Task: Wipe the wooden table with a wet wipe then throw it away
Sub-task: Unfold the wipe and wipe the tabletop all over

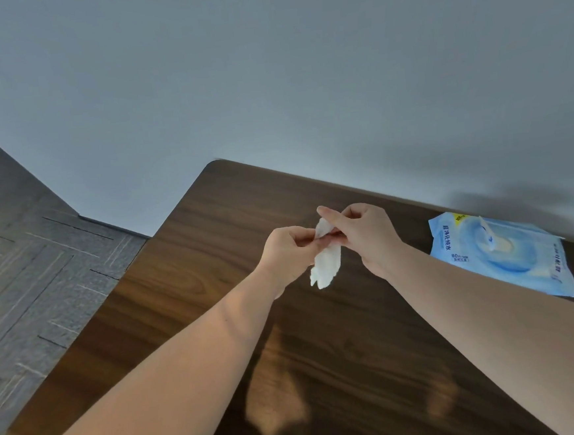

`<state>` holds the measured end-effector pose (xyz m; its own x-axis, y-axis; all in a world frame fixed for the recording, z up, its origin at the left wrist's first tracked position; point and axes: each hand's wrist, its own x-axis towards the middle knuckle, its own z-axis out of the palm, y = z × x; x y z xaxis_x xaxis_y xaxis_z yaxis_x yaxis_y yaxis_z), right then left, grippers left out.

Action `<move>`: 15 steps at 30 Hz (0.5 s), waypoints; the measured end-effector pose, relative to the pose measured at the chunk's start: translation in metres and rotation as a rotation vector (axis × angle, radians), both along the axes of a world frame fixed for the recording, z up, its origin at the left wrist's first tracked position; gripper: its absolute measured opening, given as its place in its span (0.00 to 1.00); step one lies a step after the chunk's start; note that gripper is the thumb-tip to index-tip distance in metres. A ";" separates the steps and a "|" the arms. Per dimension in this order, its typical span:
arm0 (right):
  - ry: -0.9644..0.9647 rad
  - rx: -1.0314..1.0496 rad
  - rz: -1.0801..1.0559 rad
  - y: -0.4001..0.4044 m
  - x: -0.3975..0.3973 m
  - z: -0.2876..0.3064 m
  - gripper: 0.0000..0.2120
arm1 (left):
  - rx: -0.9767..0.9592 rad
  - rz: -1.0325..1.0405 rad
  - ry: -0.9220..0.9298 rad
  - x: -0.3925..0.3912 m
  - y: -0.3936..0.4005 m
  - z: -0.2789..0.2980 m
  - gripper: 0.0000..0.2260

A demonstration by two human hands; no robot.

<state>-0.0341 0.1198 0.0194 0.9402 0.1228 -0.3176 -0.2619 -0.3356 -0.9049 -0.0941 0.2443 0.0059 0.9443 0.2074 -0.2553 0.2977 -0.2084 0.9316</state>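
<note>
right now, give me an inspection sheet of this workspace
surface: dark wooden table against a grey wall, glossy, reflections near the front
job's things: white wet wipe, bunched, held above the table; blue wet wipe pack lying flat at the right, flap lifted
clutter: nothing seen
hands: left hand and right hand both pinch the wipe's upper part
cables: nothing seen
surroundings: grey patterned floor at left; no bin in view

Both hands, left and right, pinch a white wet wipe above the wooden table.
</note>
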 end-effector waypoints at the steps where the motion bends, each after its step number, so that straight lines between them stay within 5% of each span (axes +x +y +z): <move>1: 0.007 0.021 0.005 0.000 0.000 0.000 0.18 | -0.001 0.019 0.002 -0.001 0.002 -0.001 0.04; 7: -0.035 -0.170 0.332 -0.006 -0.009 -0.002 0.15 | -0.099 0.172 0.051 -0.002 0.011 -0.001 0.02; 15: -0.052 -0.164 0.314 0.001 -0.013 -0.007 0.08 | -0.241 0.183 0.096 -0.013 0.018 -0.007 0.06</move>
